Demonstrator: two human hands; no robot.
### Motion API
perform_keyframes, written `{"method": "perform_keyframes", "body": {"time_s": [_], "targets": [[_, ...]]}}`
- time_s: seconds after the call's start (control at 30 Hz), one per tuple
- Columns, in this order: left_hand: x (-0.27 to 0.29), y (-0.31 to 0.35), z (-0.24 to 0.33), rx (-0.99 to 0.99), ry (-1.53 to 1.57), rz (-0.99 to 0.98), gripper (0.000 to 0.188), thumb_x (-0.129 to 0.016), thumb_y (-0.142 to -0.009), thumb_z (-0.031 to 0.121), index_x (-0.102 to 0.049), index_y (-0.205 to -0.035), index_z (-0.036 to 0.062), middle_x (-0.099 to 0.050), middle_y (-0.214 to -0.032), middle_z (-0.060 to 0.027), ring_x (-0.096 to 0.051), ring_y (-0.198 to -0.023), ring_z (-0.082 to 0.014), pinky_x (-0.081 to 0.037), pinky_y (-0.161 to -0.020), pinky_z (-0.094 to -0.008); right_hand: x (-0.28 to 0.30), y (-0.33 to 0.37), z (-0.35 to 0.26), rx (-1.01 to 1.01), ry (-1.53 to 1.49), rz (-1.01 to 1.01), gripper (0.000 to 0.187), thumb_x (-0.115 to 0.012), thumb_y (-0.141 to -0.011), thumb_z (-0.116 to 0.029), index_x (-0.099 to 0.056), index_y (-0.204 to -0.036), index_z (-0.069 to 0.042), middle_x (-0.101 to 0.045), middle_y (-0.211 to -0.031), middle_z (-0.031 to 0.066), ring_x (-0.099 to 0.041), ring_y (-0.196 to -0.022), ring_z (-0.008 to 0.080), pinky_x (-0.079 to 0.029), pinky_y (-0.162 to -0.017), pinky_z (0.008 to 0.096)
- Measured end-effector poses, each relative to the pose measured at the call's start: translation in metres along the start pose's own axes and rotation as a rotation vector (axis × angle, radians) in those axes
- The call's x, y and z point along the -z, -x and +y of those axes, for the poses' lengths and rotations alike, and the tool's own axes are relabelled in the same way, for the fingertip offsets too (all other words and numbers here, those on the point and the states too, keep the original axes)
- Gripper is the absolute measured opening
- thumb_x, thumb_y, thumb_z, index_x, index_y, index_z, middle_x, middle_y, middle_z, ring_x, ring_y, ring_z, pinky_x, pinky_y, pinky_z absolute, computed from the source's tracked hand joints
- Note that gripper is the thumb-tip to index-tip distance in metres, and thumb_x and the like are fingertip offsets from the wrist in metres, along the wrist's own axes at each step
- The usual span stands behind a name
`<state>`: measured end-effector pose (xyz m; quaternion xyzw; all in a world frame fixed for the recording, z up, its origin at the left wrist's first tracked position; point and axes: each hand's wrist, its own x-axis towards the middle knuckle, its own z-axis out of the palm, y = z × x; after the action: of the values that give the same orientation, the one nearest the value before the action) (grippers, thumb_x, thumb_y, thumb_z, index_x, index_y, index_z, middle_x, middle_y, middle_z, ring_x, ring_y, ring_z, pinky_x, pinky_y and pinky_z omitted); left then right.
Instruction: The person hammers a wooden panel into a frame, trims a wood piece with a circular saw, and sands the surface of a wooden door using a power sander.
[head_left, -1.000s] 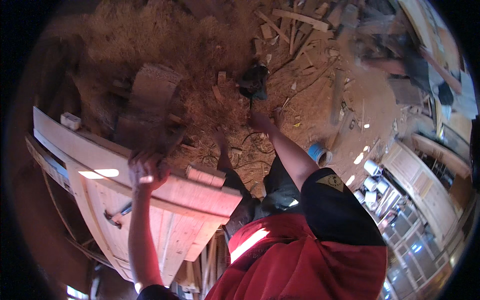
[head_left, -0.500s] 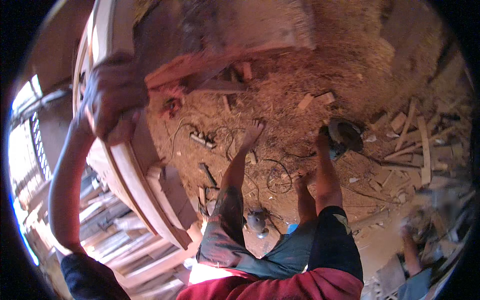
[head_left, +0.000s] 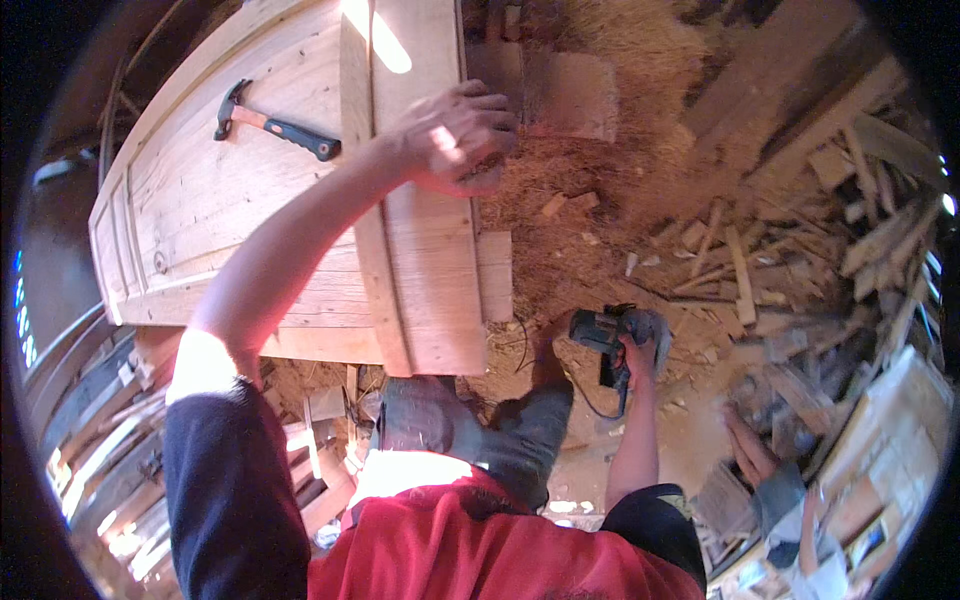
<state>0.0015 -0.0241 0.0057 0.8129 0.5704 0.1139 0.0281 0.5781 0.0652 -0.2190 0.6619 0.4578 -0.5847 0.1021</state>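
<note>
Head: right grip point(head_left: 638, 360) clamped on power tool point(head_left: 597, 331); left grip point(head_left: 460, 138) at panel point(head_left: 300, 195), closure unclear

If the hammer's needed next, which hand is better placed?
Left, most likely. The left hand is at the edge of the wooden panel where the hammer lies; the right hand is farther away, holding a power tool.

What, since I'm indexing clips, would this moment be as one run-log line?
left hand: at wooden panel's edge | right hand: holding corded power tool | hammer: lying on panel | wood scraps: strewn at right
</note>
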Motion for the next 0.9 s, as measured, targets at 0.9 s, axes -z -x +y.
{"method": "perform_keyframes", "body": {"time_s": [0.9], "targets": [[0.029,0.335,0.240,0.677,-0.111,-0.176,0.091,-0.057,-0.083,-0.006,-0.023,-0.165,0.0160,-0.019,-0.172,-0.0112,-0.019,-0.158,-0.0326,-0.013,-0.121,-0.0711,-0.185,0.444,-0.097,0.952,-0.107,0.205,0.030,-0.072,-0.080,-0.015,-0.069,-0.106,0.000,-0.072,-0.094,0.0133,-0.070,-0.088,0.0260,-0.055,-0.082,0.0393]]}}
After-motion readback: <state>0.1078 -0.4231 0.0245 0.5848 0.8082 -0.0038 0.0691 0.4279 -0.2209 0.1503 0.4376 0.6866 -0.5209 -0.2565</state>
